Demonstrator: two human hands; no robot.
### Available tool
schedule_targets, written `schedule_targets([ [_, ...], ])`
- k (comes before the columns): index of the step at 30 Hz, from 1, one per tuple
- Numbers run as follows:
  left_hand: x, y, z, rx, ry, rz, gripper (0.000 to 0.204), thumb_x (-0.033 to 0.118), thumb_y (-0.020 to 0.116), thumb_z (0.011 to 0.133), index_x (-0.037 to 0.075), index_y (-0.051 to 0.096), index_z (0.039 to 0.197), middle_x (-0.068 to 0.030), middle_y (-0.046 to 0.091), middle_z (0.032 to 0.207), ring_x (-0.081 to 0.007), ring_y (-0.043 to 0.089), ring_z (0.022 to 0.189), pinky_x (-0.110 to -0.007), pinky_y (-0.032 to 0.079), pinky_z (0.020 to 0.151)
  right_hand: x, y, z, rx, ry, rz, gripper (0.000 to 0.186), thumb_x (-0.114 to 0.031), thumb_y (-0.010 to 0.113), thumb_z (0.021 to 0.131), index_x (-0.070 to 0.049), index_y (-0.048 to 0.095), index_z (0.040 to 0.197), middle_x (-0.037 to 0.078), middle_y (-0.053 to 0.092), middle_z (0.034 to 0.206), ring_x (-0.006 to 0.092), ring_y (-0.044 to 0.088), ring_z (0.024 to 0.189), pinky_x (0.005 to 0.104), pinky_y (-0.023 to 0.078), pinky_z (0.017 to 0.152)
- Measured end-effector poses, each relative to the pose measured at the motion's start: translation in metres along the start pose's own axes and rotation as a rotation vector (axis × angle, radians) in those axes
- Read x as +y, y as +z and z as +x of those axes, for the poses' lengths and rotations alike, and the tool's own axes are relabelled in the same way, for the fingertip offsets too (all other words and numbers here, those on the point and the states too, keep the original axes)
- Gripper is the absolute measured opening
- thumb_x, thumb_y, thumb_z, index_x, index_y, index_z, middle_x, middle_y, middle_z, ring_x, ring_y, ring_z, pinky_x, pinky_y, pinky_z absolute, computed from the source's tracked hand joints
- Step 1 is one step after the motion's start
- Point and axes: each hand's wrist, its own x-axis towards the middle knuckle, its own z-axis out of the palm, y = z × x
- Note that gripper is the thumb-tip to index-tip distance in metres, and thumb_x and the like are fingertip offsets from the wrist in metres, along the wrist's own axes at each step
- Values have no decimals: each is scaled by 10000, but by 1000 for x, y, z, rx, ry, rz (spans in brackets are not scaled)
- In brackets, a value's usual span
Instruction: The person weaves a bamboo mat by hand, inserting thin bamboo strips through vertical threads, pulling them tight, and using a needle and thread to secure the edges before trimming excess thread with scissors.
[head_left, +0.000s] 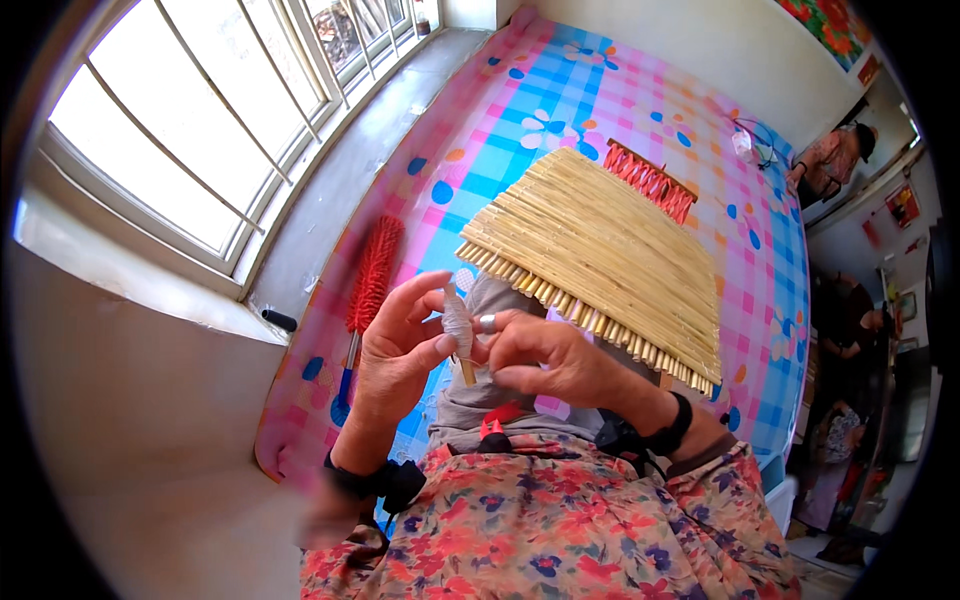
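My left hand [400,335] grips a bobbin of white thread [456,325] wound on a short stick, thumb and fingers around it. The stick's bare lower end points down toward my lap. Close against the bobbin's right side is my right hand [545,350], its fingers curled and a ring on one of them. Whatever its fingertips pinch is too small to make out. Just beyond my hands, a panel of straw-coloured stalks [600,250] lies slanted over my legs, its near edge a row of cut stalk ends.
A red bristle brush [376,270] with a blue handle lies left, beside the window sill [400,110]. Behind the panel sits a red laced piece on wooden rods [650,180]. A cable [765,150] lies far right on the checked cover [560,90]. People [840,165] are at the right.
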Motion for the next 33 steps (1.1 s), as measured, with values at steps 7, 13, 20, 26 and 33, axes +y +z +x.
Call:
schedule_targets([
  [7,9,28,-43,168,-94,47,559,29,598,827,5,359,1332,-78,535,1012,-249,629,841,-349,537,707,-8,21,-54,-31,258,524,123,-95,550,900,-2,572,978,78,608,1030,73,593,777,215,479,731],
  [13,-7,-6,-77,294,-103,56,418,56,581,837,14,444,1231,-73,562,980,-221,631,807,-325,533,668,-1,40,-70,139,288,341,125,-106,586,879,-8,585,957,18,616,829,57,584,716,201,483,655],
  [20,-12,-38,-103,367,-195,-71,325,80,533,851,26,486,1169,-94,585,897,-203,619,745,-320,525,621,5,49,-80,167,368,256,115,-116,586,881,-12,577,930,27,609,804,72,584,680,209,490,624],
  [26,-14,-64,-119,312,-287,279,370,65,588,821,7,483,1171,-72,570,856,-133,581,700,-247,485,548,0,48,-77,221,324,308,110,-119,577,889,-14,570,920,41,612,801,80,582,663,216,492,609],
  [33,-17,-83,-142,81,-100,1562,255,104,651,771,96,604,1022,-111,607,888,-271,582,825,-396,431,743,-12,54,-64,229,303,363,103,-123,576,889,-22,573,910,36,612,791,81,580,662,215,480,608],
])
